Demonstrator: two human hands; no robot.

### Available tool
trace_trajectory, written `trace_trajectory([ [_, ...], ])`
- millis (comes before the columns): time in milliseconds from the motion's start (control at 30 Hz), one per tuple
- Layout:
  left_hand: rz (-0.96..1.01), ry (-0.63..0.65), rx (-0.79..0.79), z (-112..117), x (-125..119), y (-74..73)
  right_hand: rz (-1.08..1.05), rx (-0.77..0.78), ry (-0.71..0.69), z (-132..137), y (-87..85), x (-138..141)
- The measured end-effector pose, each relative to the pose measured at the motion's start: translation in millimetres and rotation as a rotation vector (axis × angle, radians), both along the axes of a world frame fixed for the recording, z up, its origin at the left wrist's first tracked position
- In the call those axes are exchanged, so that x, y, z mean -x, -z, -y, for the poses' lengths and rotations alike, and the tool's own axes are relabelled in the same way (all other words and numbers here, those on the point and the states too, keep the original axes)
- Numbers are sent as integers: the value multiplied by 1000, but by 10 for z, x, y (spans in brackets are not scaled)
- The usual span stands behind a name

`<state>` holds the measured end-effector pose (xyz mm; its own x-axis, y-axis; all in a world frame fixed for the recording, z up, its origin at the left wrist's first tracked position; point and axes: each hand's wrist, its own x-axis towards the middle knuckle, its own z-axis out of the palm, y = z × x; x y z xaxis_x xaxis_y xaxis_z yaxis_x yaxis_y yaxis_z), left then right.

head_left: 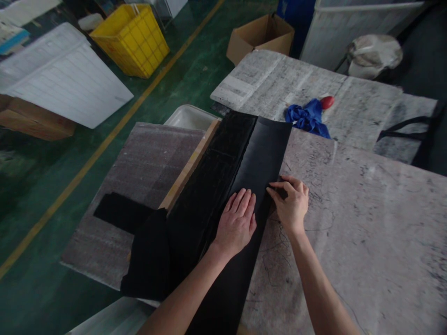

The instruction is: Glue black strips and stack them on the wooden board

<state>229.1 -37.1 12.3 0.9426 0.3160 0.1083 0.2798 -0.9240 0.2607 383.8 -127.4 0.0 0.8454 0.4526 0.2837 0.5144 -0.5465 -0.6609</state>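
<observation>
On one black sheet (267, 144), one left hand (235, 226) lies flat, unclenched; one right hand (293, 204) pinches its edge, grip narrow.

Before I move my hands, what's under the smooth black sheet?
Along the right edge of the smooth black sheet, the stained worktop shows and seems to continue beneath. Your left hand rests on the sheet. Anything else underneath is covered and can't be seen.

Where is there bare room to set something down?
Right of the right hand, across the pale, streaked board; also on the grey board between the flat black strip and long wooden slat. Crowded: the smooth black sheet, with the left hand on it and the right at its edge.
</observation>
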Motion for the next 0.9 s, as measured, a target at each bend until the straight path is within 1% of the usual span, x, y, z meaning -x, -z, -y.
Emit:
trace_trajectory([
  [300, 66, -13, 11, 5, 30, 12, -16, 1, -5, -8, 21, 7],
  [367, 73, -7, 1, 3, 33, 19, -40, -50, -28, 20, 1, 0],
  [433, 78, -5, -8, -1, 34, 24, -67, -157, -20, 87, -52, -1],
  [500, 81, 1, -14, -6, 32, 26, -39, -233, -4, 189, -127, 17],
  [533, 82, 6, -16, -8, 32, 26, -8, -232, -22, 244, -161, 38],
  [567, 81, 10, -17, -10, 31, 25, 25, -204, -68, 297, -187, 67],
  [633, 73, 12, -16, -13, 30, 20, 58, -93, -218, 381, -197, 145],
  [700, 65, 7, -10, -12, 30, 14, 64, 38, -330, 427, -145, 235],
  [733, 61, 5, -7, -10, 31, 12, 75, 99, -351, 437, -103, 277],
  [800, 57, 6, 2, -5, 39, 9, 108, 178, -340, 439, -15, 341],
  [900, 48, 15, 10, 4, 65, 8, 134, 203, -292, 428, 59, 382],
])
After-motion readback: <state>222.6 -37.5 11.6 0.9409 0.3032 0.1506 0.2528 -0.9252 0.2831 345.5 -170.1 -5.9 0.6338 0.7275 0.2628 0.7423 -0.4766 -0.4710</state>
